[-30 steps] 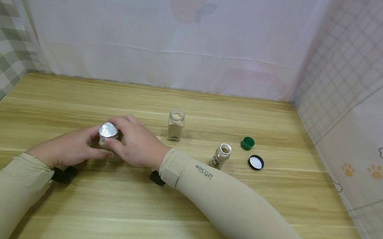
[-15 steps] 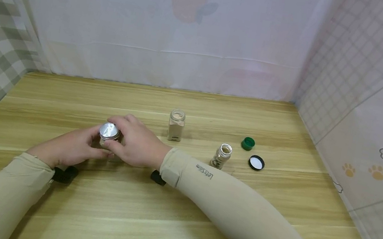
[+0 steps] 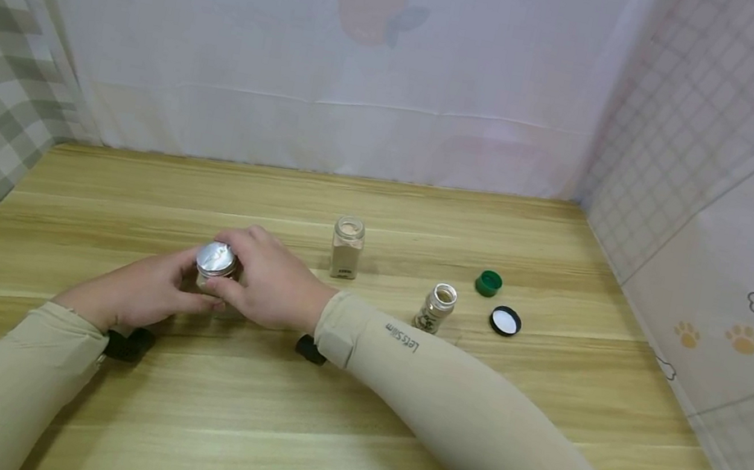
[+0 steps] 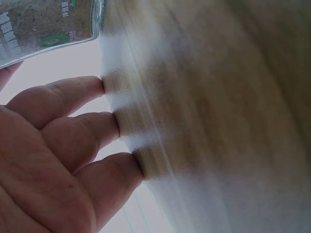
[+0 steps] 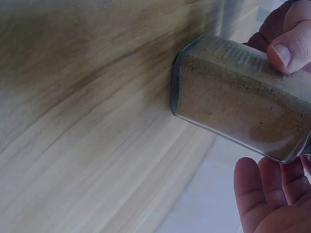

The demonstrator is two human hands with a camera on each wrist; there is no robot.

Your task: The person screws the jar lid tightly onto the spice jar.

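Observation:
A square glass spice jar (image 5: pixel 233 97) with brown powder in it stands on the wooden table, left of the middle. Its top is a silver cap (image 3: pixel 216 258). My left hand (image 3: pixel 147 284) grips the jar's body from the left, and its thumb presses the glass in the right wrist view. Three of its fingertips (image 4: pixel 127 166) rest on the table in the left wrist view. From the right, my right hand (image 3: pixel 275 284) holds the jar at its top, around the cap. The right hand's fingers (image 5: pixel 250 187) are curled by the jar's neck.
An uncapped square jar of pale powder (image 3: pixel 346 251) stands behind the right hand. Further right is a smaller uncapped bottle (image 3: pixel 436 309), close to the right sleeve. A green cap (image 3: pixel 488 283) and a black lid (image 3: pixel 505 320) lie beyond it. Fabric walls border the table.
Both hands keep their hold on the jar in nearly the same place. Only a very slight shift of the whole view is visible.

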